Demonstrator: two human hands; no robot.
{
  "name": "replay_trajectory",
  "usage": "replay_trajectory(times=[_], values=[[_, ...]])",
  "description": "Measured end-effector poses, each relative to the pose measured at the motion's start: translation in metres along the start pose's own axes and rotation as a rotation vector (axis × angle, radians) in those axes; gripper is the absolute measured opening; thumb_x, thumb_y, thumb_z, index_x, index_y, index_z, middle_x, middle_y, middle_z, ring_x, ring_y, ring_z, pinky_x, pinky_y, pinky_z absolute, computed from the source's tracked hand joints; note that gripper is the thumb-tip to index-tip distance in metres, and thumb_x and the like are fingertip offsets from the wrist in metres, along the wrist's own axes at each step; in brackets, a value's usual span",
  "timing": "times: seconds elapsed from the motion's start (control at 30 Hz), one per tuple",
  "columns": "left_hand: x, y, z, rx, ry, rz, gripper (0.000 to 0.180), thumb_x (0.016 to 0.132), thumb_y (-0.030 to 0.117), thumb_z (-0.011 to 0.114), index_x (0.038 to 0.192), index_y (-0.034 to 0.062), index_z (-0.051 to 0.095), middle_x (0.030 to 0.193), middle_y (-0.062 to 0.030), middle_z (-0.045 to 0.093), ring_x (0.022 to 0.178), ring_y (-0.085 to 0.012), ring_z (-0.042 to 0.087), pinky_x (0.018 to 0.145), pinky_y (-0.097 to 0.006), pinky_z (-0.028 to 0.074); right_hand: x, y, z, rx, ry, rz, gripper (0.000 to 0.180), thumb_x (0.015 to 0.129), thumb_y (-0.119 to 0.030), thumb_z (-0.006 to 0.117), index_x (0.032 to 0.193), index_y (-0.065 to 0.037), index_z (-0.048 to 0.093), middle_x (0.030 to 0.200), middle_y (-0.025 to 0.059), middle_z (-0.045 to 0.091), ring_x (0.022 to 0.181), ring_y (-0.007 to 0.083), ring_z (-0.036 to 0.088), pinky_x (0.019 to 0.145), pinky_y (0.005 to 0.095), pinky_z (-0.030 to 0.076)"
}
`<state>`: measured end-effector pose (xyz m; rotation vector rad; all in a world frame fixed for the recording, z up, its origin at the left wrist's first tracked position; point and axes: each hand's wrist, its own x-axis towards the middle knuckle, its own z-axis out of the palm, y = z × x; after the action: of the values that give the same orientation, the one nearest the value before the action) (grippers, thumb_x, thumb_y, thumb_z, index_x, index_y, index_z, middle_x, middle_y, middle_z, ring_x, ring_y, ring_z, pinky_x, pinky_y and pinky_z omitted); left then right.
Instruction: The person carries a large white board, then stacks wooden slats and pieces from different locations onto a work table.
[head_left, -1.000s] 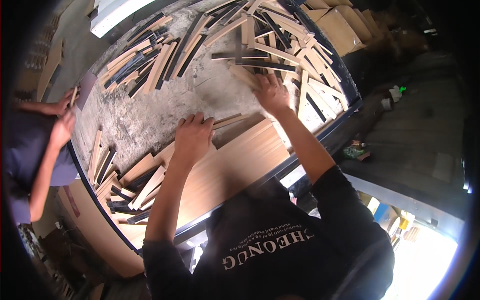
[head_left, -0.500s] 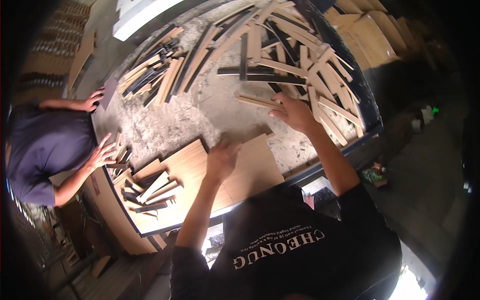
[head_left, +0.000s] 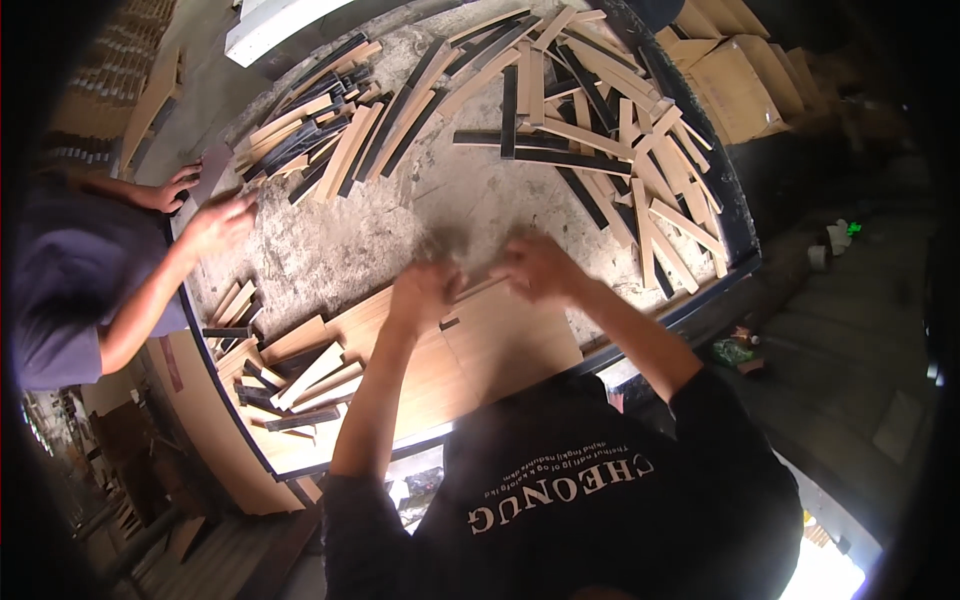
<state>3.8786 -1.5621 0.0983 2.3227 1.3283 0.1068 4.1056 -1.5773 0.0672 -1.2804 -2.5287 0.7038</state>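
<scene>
My two hands are close together over the far edge of light wood-grain boards (head_left: 520, 335) lying at the table's near side. My left hand (head_left: 428, 293), blurred, has curled fingers by that edge; what they hold is unclear. My right hand (head_left: 543, 268) is closed, its fingertips pinched at one end of a thin wooden strip (head_left: 485, 289). The strip spans the gap between my hands, partly hidden and smeared by motion. A small dark piece (head_left: 449, 323) lies on the boards just below my left hand.
Tan and black strips (head_left: 590, 135) are heaped at the far right, with another heap (head_left: 310, 140) at the far left. Short offcuts (head_left: 310, 385) lie on the near left. A co-worker's hand (head_left: 222, 222) reaches over the left edge. A dark rim (head_left: 740, 200) borders the table.
My right hand has come from the right-hand heap toward my left hand, bringing the strip to the board's edge. My left hand shifted slightly left. The co-worker's nearer hand moved up and away.
</scene>
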Motion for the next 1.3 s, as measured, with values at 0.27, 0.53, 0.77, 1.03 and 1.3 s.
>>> replay_trajectory(times=[0.27, 0.53, 0.77, 1.03, 1.3], values=[[-0.004, 0.002, -0.003, -0.354, 0.067, 0.015, 0.015, 0.079, 0.017, 0.055, 0.089, 0.0066, 0.059, 0.083, -0.0136, 0.058, 0.075, -0.0348, 0.056, 0.063, -0.042, 0.045, -0.043, -0.012, -0.013, 0.528, 0.371, 0.327, 0.057, 0.074, -0.036, 0.062, 0.121, -0.008, 0.046, 0.123, 0.0141, 0.045, 0.115, 0.0304, 0.042, 0.099, 0.0387, 0.029], [-0.026, 0.042, 0.048, -0.121, 0.129, 0.298, 0.061, 0.076, 0.021, 0.058, 0.128, -0.0005, 0.033, 0.133, -0.0185, 0.033, 0.124, -0.0329, 0.030, 0.103, -0.047, 0.022, -0.055, -0.032, 0.028, 0.893, 0.462, 0.148, 0.071, 0.087, -0.037, 0.046, 0.136, 0.002, 0.012, 0.142, 0.0181, 0.015, 0.132, 0.0268, 0.015, 0.106, 0.0333, 0.012], [0.000, 0.077, 0.041, -0.168, 0.239, 0.184, 0.054, 0.076, 0.025, 0.058, 0.124, 0.0050, 0.041, 0.125, -0.0151, 0.043, 0.117, -0.0332, 0.038, 0.097, -0.044, 0.030, -0.108, -0.002, -0.032, 0.295, 0.768, 0.519, 0.069, 0.063, -0.010, 0.075, 0.122, -0.002, 0.039, 0.124, 0.0151, 0.042, 0.116, 0.0290, 0.041, 0.095, 0.0366, 0.034], [0.130, 0.194, 0.082, -0.012, 0.259, 0.492, 0.048, 0.068, 0.001, 0.052, 0.115, 0.0068, 0.048, 0.118, -0.0086, 0.048, 0.108, -0.0271, 0.044, 0.088, -0.038, 0.039, -0.162, 0.083, -0.071, -0.136, 0.516, 0.598, 0.046, 0.068, -0.016, 0.067, 0.108, -0.006, 0.047, 0.102, 0.0148, 0.049, 0.099, 0.0335, 0.047, 0.084, 0.0396, 0.041], [0.113, 0.170, 0.075, 0.169, 0.211, 0.332, 0.043, 0.070, 0.004, 0.048, 0.112, 0.0062, 0.052, 0.122, -0.0084, 0.046, 0.114, -0.0314, 0.041, 0.092, -0.040, 0.037, -0.186, 0.146, -0.096, 0.076, 0.358, 0.365, 0.036, 0.060, -0.003, 0.063, 0.094, -0.010, 0.052, 0.090, 0.0111, 0.049, 0.091, 0.0307, 0.047, 0.079, 0.0398, 0.040]])
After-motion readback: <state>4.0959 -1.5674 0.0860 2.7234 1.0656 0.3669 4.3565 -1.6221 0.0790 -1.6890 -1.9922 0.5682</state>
